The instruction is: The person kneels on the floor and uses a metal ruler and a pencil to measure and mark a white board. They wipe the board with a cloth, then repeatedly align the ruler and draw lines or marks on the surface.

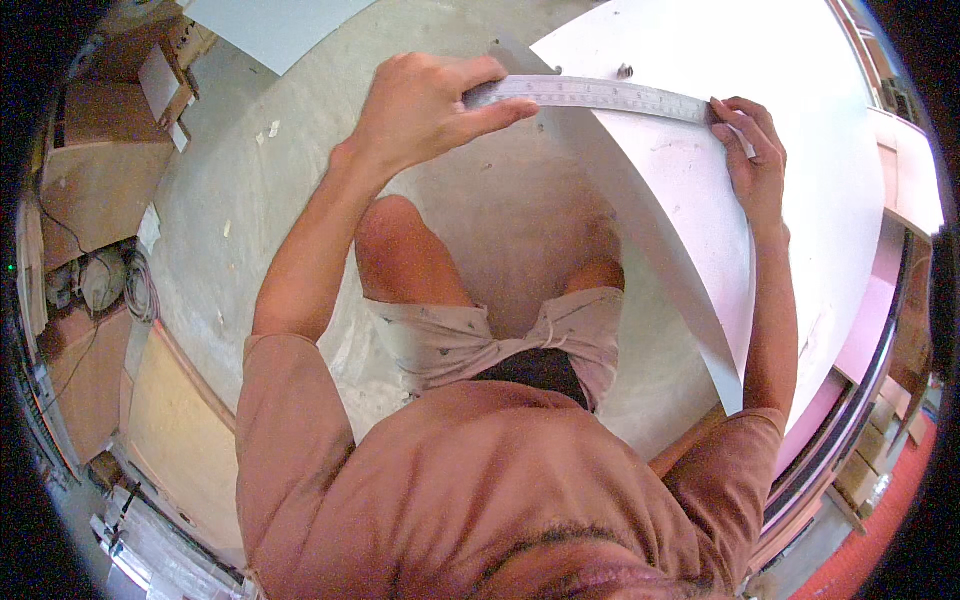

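A steel ruler (610, 95) reaches from hand to hand, its right part lying across a large white sheet (820, 200). My left hand (425, 100) pinches the ruler's left end between thumb and fingers, beyond the sheet's near edge. At the other end, my right hand (757, 165) rests over the sheet with its fingertips closed on the ruler. A small pale thing shows between those right fingers; its kind cannot be made out. Just above the ruler, a small dark metal piece (625, 71) sits on the sheet.
Around me is a grey concrete floor (210, 230). Another pale sheet (280, 25) lies at the far left. Wooden boards (105, 190), a coiled cable (141, 287) and a plywood panel (175, 400) line the left side. Long stacked strips (860, 370) run along the right.
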{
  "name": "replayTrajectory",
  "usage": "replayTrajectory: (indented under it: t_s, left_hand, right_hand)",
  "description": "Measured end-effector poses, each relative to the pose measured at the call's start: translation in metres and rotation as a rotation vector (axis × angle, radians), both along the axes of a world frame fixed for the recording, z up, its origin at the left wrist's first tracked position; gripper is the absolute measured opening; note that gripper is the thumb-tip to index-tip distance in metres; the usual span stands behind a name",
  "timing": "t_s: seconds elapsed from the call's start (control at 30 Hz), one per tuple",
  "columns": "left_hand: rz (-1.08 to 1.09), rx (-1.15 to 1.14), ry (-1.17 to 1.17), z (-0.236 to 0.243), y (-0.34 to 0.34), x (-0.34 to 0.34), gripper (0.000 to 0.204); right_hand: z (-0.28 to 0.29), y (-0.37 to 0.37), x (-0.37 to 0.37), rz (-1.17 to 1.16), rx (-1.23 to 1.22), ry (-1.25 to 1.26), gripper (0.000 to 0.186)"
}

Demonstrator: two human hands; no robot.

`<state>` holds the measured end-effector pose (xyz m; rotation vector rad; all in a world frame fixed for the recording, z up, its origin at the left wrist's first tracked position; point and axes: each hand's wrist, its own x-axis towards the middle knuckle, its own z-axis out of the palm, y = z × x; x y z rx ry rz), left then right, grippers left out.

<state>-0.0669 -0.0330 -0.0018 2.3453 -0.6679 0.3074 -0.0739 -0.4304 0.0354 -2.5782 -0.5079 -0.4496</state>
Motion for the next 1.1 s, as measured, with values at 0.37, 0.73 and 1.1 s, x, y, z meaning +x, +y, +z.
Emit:
replayTrajectory:
  t_s: [0.37, 0.73, 1.1]
  left_hand:
    - [0.010, 0.050, -0.013, 0.006, 0.007, 0.007, 0.045]
    - [0.043, 0.107, -0.001, 0.002, 0.016, 0.017, 0.051]
    - [0.068, 0.176, 0.025, 0.009, 0.014, 0.020, 0.055]
  right_hand:
    - [-0.003, 0.008, 0.013, -0.008, 0.039, 0.020, 0.030]
    - [0.005, 0.025, 0.024, 0.054, 0.001, -0.002, 0.030]
    - [-0.005, 0.016, 0.041, 0.064, -0.032, -0.022, 0.026]
